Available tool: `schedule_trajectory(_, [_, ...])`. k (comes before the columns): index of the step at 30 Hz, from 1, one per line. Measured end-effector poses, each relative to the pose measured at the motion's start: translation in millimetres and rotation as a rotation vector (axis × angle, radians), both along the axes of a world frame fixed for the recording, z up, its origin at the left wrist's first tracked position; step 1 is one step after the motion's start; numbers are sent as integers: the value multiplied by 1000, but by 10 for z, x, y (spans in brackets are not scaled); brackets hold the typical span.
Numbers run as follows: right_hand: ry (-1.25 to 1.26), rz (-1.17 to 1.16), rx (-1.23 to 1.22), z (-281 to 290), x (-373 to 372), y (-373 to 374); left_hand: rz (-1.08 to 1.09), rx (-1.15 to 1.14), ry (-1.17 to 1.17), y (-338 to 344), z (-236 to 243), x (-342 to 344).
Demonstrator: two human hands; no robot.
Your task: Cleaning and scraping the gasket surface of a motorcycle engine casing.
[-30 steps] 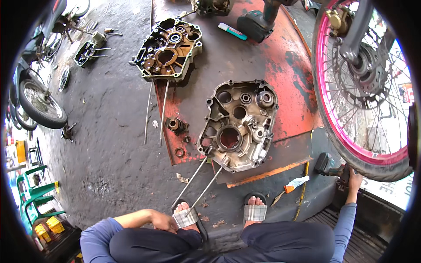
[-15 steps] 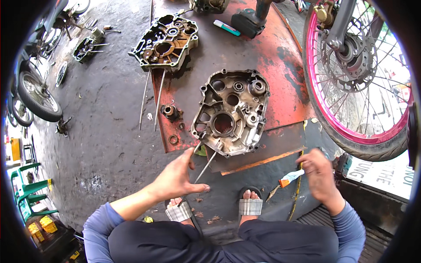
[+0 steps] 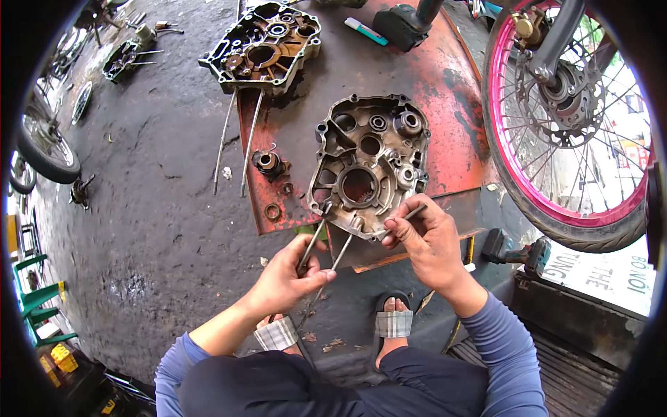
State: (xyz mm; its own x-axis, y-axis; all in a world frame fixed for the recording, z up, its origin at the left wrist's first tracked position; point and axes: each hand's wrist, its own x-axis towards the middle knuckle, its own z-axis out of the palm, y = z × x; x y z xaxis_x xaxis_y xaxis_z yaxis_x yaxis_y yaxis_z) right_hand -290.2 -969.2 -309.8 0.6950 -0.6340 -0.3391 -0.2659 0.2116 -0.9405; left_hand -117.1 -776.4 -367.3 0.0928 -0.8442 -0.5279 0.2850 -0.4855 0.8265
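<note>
An engine crankcase half (image 3: 381,170) lies in front of me, its inner side up, with bearings and a large round bore showing. Two long studs stick out of its near edge. My left hand (image 3: 288,276) is closed around the left stud (image 3: 321,235); the right stud (image 3: 342,251) passes by its fingertips. Pinched in my right hand (image 3: 434,244) is a thin dark rod (image 3: 415,213), held at the crankcase's near right edge. The rod's lower end is partly hidden by the fingers, and its exact kind is unclear.
Another crankcase half (image 3: 264,52) with studs lies farther off. A gear part (image 3: 267,164) and a ring (image 3: 272,212) sit on the red metal sheet (image 3: 455,97). A marker (image 3: 366,31), a cordless tool (image 3: 517,251) and a pink-rimmed wheel (image 3: 504,139) are around it.
My right hand has come in from the right to the crankcase's near edge and now shows a thin rod. My left hand has gone from spread fingers to gripping the left stud.
</note>
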Motion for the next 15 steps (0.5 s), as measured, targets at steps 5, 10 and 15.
schedule_trajectory(5, [1,-84,-138,-114,-79,68,43,43,850,220,-282,-13])
schedule_trajectory(10, [-84,-224,-60,-137,-154,194,-132,7,1250,437,-397,-116])
schedule_trajectory(15, [-243,-356,-179,-315,-149,424,-68,135,1130,510,-339,-145])
